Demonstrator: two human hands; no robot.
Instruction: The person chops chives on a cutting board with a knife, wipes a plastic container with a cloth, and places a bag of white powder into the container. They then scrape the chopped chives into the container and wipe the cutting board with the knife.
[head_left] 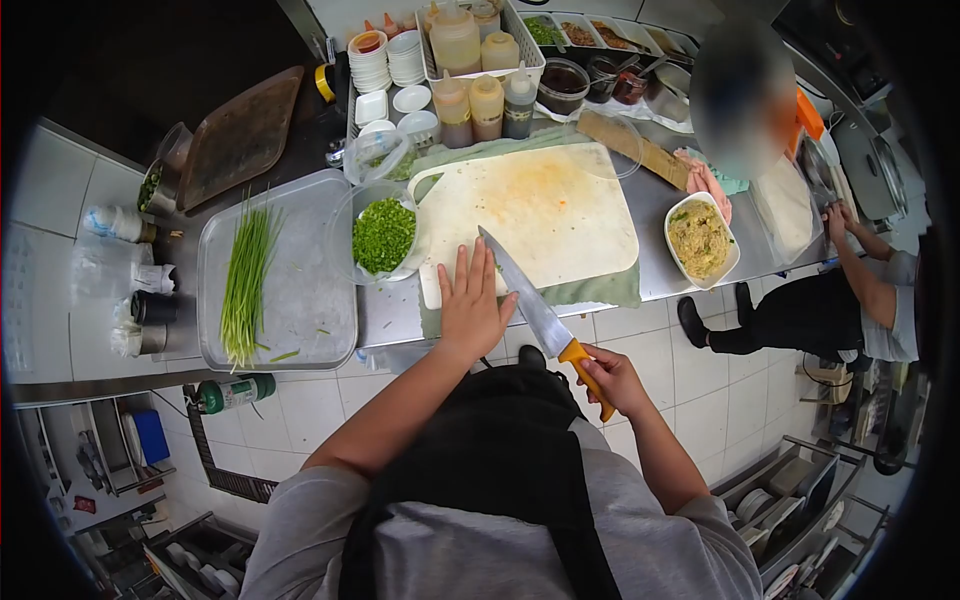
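Observation:
My left hand (474, 305) lies spread at the lower left edge of a white cutting board (530, 210), its thumb beside the blade. The orange handle of a large knife (530, 300) is held in my right hand (612, 380), off the board's near edge; the blade points up and left over the board. Orange stains mark the board, which rests on a green cloth (610, 290). Left of it, a round clear tub holds chopped green herbs (383, 236). Long green chives (247, 285) lie on a metal tray (310, 310).
A square white bowl of food (700, 240) stands right of the board. Sauce bottles (487, 107), a white basket (535, 55) and stacked small dishes (370, 68) are behind it. Another person (850, 270) stands at the right. A brown tray (240, 135) lies at the back left.

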